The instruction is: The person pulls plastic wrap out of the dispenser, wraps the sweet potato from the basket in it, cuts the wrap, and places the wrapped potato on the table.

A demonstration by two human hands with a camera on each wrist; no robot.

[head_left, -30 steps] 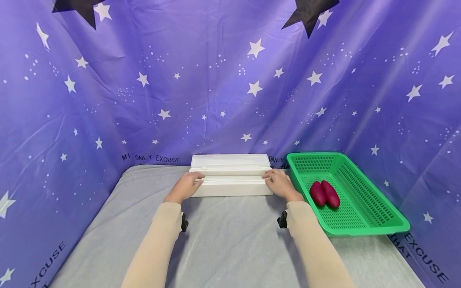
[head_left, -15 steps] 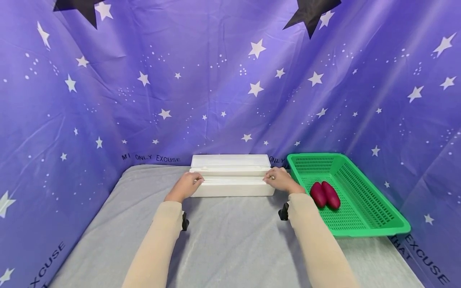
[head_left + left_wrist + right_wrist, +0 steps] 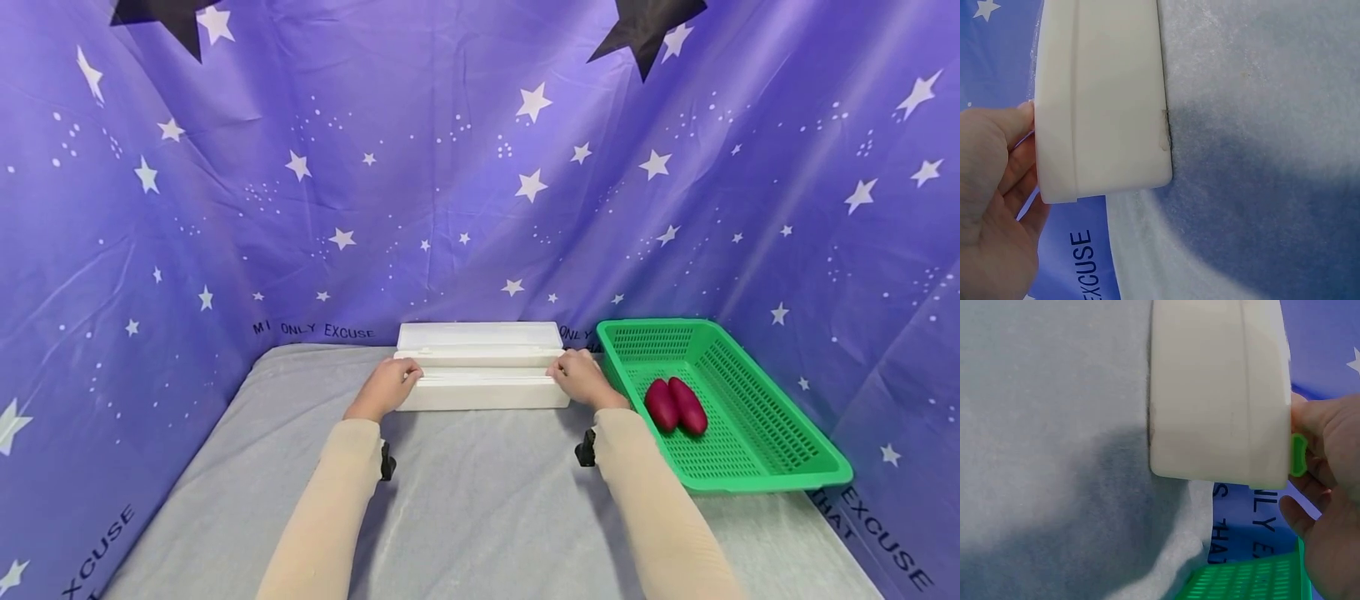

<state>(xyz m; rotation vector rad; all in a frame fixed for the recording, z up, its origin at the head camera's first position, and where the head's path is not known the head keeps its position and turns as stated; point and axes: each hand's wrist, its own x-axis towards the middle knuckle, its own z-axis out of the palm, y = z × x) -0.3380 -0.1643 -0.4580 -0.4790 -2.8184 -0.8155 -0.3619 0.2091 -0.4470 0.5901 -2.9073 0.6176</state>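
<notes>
A long white box [image 3: 483, 395] stands at the back of the table, its lid [image 3: 480, 335] raised behind it. My left hand [image 3: 384, 387] is at the box's left end, thumb and fingertips together over its top front edge; a shiny clear film [image 3: 1034, 59] shows along that edge in the left wrist view. At the other end my right hand [image 3: 584, 379] pinches in the same way, the film between its fingertips hard to see. Beside the right fingers, a small green piece [image 3: 1298, 455] sits against the box [image 3: 1200, 394].
To the right is a green slotted basket [image 3: 772, 483] with two dark red oval objects, one left [image 3: 662, 406] and one right [image 3: 688, 406]. Grey cloth [image 3: 480, 500] covers the table. Purple star-printed curtains [image 3: 450, 167] stand behind and at both sides.
The fingertips of both hands have closed together at the box's top edge. My right hand lifted slightly, then moved a little back left. Box and basket look unmoved.
</notes>
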